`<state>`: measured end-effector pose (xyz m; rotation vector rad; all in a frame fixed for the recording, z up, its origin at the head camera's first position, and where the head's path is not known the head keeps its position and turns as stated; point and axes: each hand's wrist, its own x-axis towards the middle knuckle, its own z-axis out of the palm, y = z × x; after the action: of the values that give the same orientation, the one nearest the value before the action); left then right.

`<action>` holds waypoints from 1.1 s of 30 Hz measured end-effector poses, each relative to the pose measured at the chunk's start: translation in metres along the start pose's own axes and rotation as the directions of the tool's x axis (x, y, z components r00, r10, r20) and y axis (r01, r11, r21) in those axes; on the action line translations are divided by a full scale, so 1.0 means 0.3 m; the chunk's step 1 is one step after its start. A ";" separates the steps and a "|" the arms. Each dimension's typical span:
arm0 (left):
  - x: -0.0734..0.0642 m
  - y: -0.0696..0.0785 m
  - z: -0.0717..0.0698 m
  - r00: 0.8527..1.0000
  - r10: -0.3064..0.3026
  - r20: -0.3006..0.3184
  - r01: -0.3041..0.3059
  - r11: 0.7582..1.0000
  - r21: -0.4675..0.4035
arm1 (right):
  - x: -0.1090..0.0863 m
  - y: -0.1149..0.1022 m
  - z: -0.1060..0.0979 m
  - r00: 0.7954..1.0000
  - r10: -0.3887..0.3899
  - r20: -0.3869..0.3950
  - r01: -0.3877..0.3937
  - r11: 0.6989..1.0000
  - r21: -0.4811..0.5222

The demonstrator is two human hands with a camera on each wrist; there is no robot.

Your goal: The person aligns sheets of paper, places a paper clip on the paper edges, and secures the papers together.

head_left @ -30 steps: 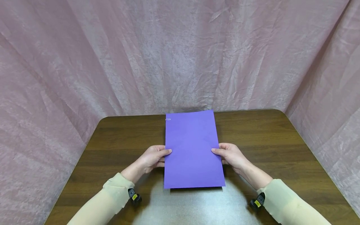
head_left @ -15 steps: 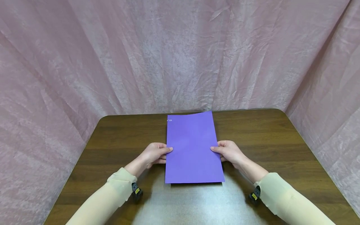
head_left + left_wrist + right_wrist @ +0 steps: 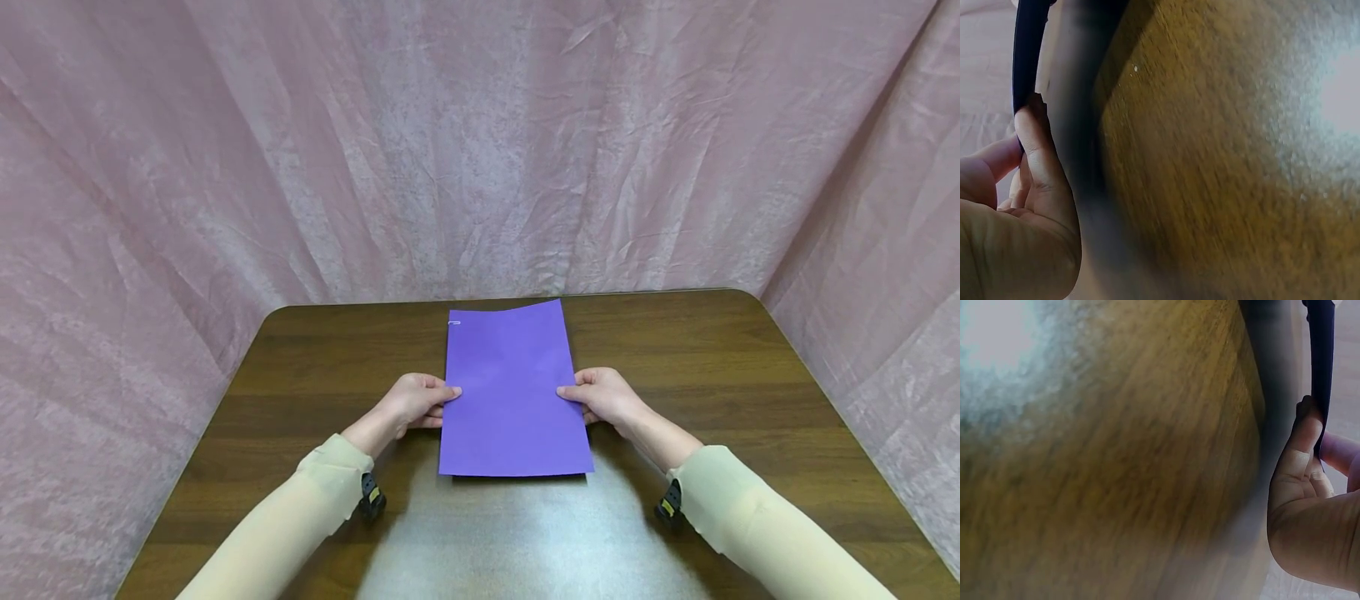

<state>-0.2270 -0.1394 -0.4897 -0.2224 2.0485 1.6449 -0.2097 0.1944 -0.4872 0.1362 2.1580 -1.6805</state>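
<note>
A purple sheet (image 3: 513, 400), paper or thin card, is held above the table in the head view, its far edge slightly wavy. Near its far left corner sits a small white paper clip (image 3: 454, 322). My left hand (image 3: 416, 402) pinches the left edge, thumb on top and fingers beneath. On the opposite edge my right hand (image 3: 609, 397) has the same pinch. Both wrist views show the sheet nearly edge-on as a dark strip between thumb and fingers. Whether several sheets lie together I cannot tell.
The brown wood-grain table (image 3: 735, 367) has rounded far corners and a bright glare patch near its front. Pink crinkled curtains (image 3: 480, 150) hang behind it and along both sides. A small black device is strapped at each wrist.
Both hands have moved slightly away from me with the purple sheet. Its near edge has risen in the head view, and its far edge has dropped a little. Both grips stay the same.
</note>
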 end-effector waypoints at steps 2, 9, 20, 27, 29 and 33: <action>0.004 -0.001 -0.002 1.000 -0.007 0.003 0.007 1.000 0.003 | 0.005 0.001 0.002 1.000 0.004 0.000 -0.004 1.000 0.000; 0.015 0.001 0.001 1.000 -0.010 0.006 0.010 1.000 0.019 | 0.021 0.004 0.005 1.000 0.001 -0.007 -0.001 1.000 -0.018; 0.035 0.011 0.004 1.000 -0.007 -0.014 0.007 1.000 0.021 | 0.046 0.002 0.008 1.000 -0.001 -0.022 0.000 1.000 -0.029; 0.050 0.020 0.003 1.000 -0.005 -0.023 0.006 0.999 0.037 | 0.070 -0.001 0.006 1.000 0.002 -0.031 -0.003 0.999 -0.038; 0.053 0.019 0.002 1.000 -0.008 -0.024 0.008 0.999 0.037 | 0.075 -0.001 0.005 1.000 -0.001 -0.030 0.000 0.999 -0.041; 0.059 0.017 0.003 1.000 -0.011 -0.024 0.012 0.999 0.042 | 0.079 -0.002 0.006 1.000 -0.012 -0.026 0.010 0.999 -0.046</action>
<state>-0.2442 -0.1339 -0.4938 -0.2405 2.0935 1.5981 -0.2311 0.1887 -0.4955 0.1349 2.2190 -1.6428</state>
